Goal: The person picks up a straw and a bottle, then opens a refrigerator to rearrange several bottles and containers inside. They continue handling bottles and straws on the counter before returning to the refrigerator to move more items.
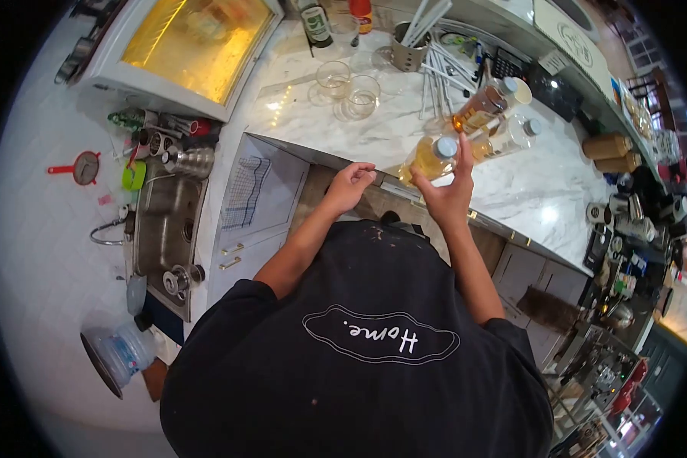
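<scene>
My right hand (449,192) has its thumb and fingers around a clear bottle (433,159) of pale yellow liquid with a grey cap, at the front edge of the marble counter (511,195). My left hand (349,188) hovers just off that edge, its fingers loosely bent and nothing seen in them. Just beyond the held bottle stand a bottle of amber liquid (481,107) and another clear, grey-capped bottle (511,136). Two clear glasses, one a rear glass (333,79) and one a front glass (362,97), are farther left on the counter.
A metal cup of straws (410,53) stands at the back, with loose white straws (441,72) beside it. Dark green bottle (314,24) and red bottle (361,17) stand far back. On the left are a lit cabinet (198,46) and a steel sink (160,221).
</scene>
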`<state>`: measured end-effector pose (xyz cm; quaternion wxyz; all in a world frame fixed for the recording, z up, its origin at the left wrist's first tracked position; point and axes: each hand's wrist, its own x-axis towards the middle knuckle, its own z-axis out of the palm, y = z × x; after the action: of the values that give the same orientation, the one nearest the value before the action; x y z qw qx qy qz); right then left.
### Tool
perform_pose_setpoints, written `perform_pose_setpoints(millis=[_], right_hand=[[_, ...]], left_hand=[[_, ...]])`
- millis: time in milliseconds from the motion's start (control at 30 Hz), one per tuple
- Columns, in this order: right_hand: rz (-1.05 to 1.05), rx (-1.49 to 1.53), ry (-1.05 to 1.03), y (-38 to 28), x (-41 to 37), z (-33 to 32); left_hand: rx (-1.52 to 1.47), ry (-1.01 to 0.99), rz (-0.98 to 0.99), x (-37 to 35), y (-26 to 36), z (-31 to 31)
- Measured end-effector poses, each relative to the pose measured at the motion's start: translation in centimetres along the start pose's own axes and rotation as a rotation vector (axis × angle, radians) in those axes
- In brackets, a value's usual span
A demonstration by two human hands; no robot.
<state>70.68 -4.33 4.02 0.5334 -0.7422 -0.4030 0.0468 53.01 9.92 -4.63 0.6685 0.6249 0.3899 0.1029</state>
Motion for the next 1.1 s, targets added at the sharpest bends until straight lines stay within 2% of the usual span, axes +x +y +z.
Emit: perform_pose_setpoints(millis=[33,133,300,500,600,800,933,1100], right_hand=[[0.013,0.105,0.025,-0.6,0.1,0.8],[-0.073,0.067,-0.08,-3.7,1.1,2.0],[-0.131,0.213,-0.216,-6.8,3.6,6.5],[-0.25,0.17,-0.295,-10.6,6.8,13.2],[-0.278,0.166,-0.33,-12.4,8.1,16.6],[-0.174,0.331,-0.364,-15.1,9.5,22.4],[-0.203,0.284,-0.376,-16.0,10.3,24.8],[-0.202,0.294,-0.437,-17.2,11.5,26.4]], left_hand=[[-0.015,0.014,-0.002,-0.3,0.3,-0.4],[-0.049,0.073,0.027,-0.8,0.1,-2.1],[-0.071,0.194,0.025,-1.3,0.4,-7.4],[-0.101,0.314,-0.039,-2.5,1.7,-15.2],[-0.139,0.391,0.059,-1.9,1.1,-18.9],[0.382,0.832,0.415,-2.8,6.7,-27.1],[0.358,1.026,0.479,-1.0,9.8,-32.3],[0.265,1.07,0.508,3.9,9.8,-35.2]])
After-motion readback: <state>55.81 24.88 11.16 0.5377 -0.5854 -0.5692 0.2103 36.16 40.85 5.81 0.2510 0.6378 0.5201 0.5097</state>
